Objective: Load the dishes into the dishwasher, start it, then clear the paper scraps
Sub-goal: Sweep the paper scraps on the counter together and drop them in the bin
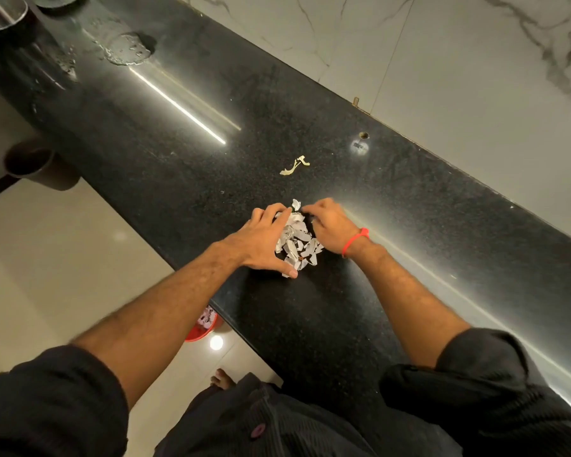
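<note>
On the polished black granite countertop (211, 133) we cup a heap of torn white paper scraps (298, 240) between both hands: our left hand (264, 240) curls round its near side, our right hand (330, 227) round its far side, while beyond the heap lies a pale yellowish peel strip (294, 166)

The person wears a dark, finely ribbed shirt (310, 420) with a round dark-reddish button (258, 430) on the front. Both sleeves (482, 364) are rolled up to the elbows, forearms bare. A thin red band (355, 241) circles the right wrist. One bare foot (223, 379) shows below.
</note>
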Tool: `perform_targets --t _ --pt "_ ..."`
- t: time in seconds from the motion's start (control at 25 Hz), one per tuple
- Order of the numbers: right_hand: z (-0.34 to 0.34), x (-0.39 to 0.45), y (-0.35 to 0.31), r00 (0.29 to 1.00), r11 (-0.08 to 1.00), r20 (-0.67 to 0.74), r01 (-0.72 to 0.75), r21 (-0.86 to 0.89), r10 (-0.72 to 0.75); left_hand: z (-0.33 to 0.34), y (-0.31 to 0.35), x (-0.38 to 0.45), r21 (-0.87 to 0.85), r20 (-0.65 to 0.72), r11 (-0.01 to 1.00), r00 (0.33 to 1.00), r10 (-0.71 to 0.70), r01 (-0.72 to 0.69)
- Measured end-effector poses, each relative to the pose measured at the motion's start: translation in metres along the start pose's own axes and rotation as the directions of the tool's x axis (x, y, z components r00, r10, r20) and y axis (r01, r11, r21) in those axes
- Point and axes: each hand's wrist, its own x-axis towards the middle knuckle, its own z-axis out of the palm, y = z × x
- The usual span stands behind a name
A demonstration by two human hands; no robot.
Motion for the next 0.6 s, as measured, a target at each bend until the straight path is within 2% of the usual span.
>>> perform_targets --t 0.08,0.16,0.2,0.32,0.4,0.52,0.6 --pt "0.002 -0.007 0.0 1.0 0.98 -0.01 -0.027 0.2 0.029 0.0 -0.005 -0.002 -0.09 -0.039 0.996 0.999 -0.023 0.019" --pt "-0.007 -0.015 0.013 0.986 0.958 -0.13 -0.062 0.281 0.102 -0.003 -0.015 -0.009 -0.134 -0.063 0.99 0.997 -0.041 0.032" --pt "-0.011 -0.017 0.022 0.983 0.972 -0.155 -0.066 0.225 0.102 -0.006 -0.019 -0.012 -0.13 -0.053 0.991 0.997 -0.049 0.042" --pt "-0.019 -0.022 0.03 0.993 0.988 0.036 -0.109 -0.106 0.114 -0.016 -0.015 -0.011 -0.027 -0.003 0.999 0.999 -0.042 0.042" --pt "-0.013 -0.021 0.017 0.986 0.97 0.108 -0.103 -0.222 0.13 -0.024 0.0 -0.001 0.053 0.027 0.999 1.0 -0.013 0.011" --pt "0.009 -0.022 0.001 0.99 0.963 0.117 -0.047 -0.266 0.081 -0.029 0.017 0.01 0.132 0.085 0.99 0.996 0.03 -0.041" --pt "0.016 -0.023 0.003 0.997 0.986 0.054 -0.041 -0.162 0.05 -0.026 0.015 0.007 0.115 0.072 0.991 0.996 0.058 -0.066"
